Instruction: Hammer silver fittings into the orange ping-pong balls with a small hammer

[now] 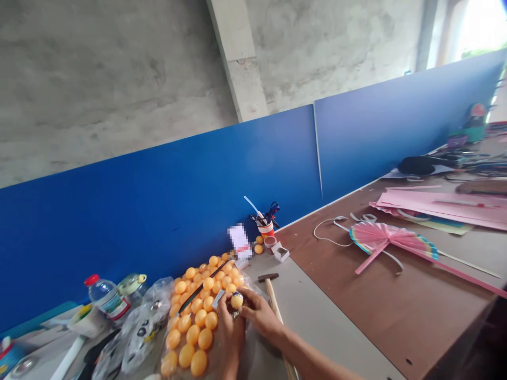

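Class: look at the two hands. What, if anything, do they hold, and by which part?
One orange ball, pinched at its sides between the fingertips of the left hand and right hand, above the pile of orange balls.

Open grey surface lies right of the hammer, while the orange balls, bottle and blue partition crowd the left and back.

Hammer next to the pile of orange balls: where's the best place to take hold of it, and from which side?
Grip the hammer on its bare wooden handle just below the dark head, coming from the open table side on its right. It lies flat, head pointing toward the blue partition; the lower handle runs under the right hand and forearm, and the orange balls crowd its left.
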Tool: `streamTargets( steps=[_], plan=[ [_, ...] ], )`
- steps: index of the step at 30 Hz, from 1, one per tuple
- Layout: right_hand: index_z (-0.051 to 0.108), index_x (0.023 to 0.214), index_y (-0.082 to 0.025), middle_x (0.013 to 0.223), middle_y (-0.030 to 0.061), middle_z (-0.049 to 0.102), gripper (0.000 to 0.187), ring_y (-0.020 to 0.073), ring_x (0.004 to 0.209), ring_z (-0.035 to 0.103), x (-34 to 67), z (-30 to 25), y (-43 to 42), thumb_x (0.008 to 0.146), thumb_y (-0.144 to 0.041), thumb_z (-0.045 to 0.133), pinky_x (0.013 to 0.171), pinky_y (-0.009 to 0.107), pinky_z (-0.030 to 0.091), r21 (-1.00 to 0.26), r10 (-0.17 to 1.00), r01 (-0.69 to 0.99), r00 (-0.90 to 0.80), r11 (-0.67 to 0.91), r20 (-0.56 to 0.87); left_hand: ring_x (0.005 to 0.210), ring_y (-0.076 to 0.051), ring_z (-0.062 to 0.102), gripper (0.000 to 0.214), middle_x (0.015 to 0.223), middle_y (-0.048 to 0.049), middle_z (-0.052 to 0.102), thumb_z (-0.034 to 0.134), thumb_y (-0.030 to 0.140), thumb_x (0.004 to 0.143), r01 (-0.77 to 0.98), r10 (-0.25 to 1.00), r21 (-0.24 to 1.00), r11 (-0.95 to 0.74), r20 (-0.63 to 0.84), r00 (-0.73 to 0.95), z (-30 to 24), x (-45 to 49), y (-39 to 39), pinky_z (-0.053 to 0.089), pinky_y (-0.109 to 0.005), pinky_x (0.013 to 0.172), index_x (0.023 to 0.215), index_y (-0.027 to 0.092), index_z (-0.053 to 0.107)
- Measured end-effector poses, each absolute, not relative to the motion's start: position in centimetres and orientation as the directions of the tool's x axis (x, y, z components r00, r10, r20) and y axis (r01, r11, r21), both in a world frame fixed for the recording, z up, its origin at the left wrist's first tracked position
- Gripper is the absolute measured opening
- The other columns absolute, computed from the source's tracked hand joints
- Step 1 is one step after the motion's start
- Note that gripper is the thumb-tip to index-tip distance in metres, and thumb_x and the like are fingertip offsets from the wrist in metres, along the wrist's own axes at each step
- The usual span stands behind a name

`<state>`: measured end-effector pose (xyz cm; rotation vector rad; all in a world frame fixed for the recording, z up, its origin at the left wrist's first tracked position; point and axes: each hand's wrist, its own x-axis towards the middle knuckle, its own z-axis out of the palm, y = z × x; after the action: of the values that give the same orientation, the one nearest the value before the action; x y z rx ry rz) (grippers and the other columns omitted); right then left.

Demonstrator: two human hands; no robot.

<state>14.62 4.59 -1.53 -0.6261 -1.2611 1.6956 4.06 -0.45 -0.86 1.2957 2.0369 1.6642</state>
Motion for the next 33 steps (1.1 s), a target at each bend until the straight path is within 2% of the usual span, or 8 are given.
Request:
streamTargets(
  steps=[4,8,11,15,20,25,30,33],
  plan=[
    [0.076,0.116,-0.022,0.11,0.0063,0.08,0.052,0.0331,0.11,0.072,14.2,-2.0,4.8,0.065,-0.028,0.077,0.104,0.049,0.052,-0.916,0.89,-0.396,-0.438,-0.069,0.122,0.11,-0.034,0.073,0.046,0.116,-0.0185,0.075,0.059,0.037,0.073,0.497,0.749,0.868,0.007,0.325,-0.578,-0.5,4.5,-0.6,0.059,-0.05,0.097,0.115,0.019,0.057],
    [0.076,0.118,-0.021,0.105,0.006,0.081,0.052,0.0315,0.103,0.074,14.4,-1.8,4.7,0.066,-0.027,0.075,0.1,0.047,0.054,-0.912,0.882,-0.402,-0.454,-0.079,0.124,0.123,-0.035,0.069,0.051,0.131,-0.0238,0.071,0.058,0.038,0.076,0.548,0.742,0.836,-0.018,0.378,-0.553,-0.7,4.5,-0.7,0.056,-0.05,0.105,0.123,0.016,0.058],
    [0.076,0.117,-0.022,0.103,0.0047,0.08,0.05,0.0299,0.1,0.073,14.6,-1.2,4.6,0.067,-0.027,0.073,0.097,0.046,0.054,-0.924,0.881,-0.38,-0.449,-0.04,0.147,0.133,-0.034,0.063,0.049,0.137,-0.0198,0.071,0.058,0.037,0.079,0.604,0.749,0.794,-0.066,0.439,-0.495,-1.0,4.1,-0.5,0.053,-0.05,0.111,0.125,0.019,0.063],
    [0.076,0.116,-0.024,0.103,0.0038,0.08,0.049,0.0287,0.097,0.072,14.8,-0.9,4.5,0.068,-0.026,0.07,0.095,0.045,0.054,-0.932,0.873,-0.363,-0.454,0.001,0.177,0.127,-0.033,0.068,0.043,0.128,-0.017,0.077,0.054,0.03,0.079,0.638,0.758,0.761,-0.114,0.482,-0.439,-1.4,3.8,-0.4,0.054,-0.051,0.11,0.119,0.02,0.069],
    [0.076,0.114,-0.025,0.099,0.0025,0.079,0.049,0.0264,0.094,0.07,14.6,-0.9,4.5,0.066,-0.024,0.067,0.09,0.041,0.053,-0.927,0.871,-0.374,-0.454,0.004,0.187,0.127,-0.031,0.068,0.043,0.13,-0.0175,0.077,0.052,0.027,0.081,0.648,0.763,0.751,-0.123,0.489,-0.422,-1.3,3.8,-0.5,0.054,-0.049,0.11,0.12,0.018,0.069],
    [0.076,0.114,-0.025,0.091,0.0004,0.076,0.049,0.0235,0.086,0.067,14.6,-0.9,4.5,0.066,-0.023,0.068,0.085,0.038,0.053,-0.924,0.87,-0.383,-0.461,-0.019,0.173,0.124,-0.033,0.07,0.044,0.129,-0.0204,0.077,0.052,0.028,0.081,0.64,0.778,0.76,-0.114,0.469,-0.418,-0.9,3.8,-0.6,0.055,-0.051,0.109,0.12,0.016,0.069],
    [0.076,0.116,-0.024,0.085,-0.0005,0.074,0.05,0.0213,0.079,0.064,14.6,-1.0,4.5,0.066,-0.025,0.069,0.08,0.036,0.052,-0.929,0.877,-0.37,-0.456,-0.03,0.153,0.128,-0.033,0.068,0.044,0.13,-0.019,0.077,0.054,0.031,0.081,0.638,0.768,0.763,-0.102,0.468,-0.437,-0.8,3.9,-0.6,0.054,-0.05,0.11,0.12,0.017,0.069],
    [0.077,0.115,-0.025,0.087,0.0,0.075,0.049,0.022,0.08,0.065,14.7,-0.8,4.4,0.066,-0.025,0.069,0.083,0.038,0.053,-0.931,0.882,-0.365,-0.446,-0.025,0.151,0.128,-0.032,0.068,0.045,0.13,-0.0175,0.077,0.054,0.03,0.081,0.633,0.773,0.768,-0.092,0.456,-0.441,-0.9,3.9,-0.7,0.053,-0.049,0.111,0.121,0.018,0.07]
  ],
)
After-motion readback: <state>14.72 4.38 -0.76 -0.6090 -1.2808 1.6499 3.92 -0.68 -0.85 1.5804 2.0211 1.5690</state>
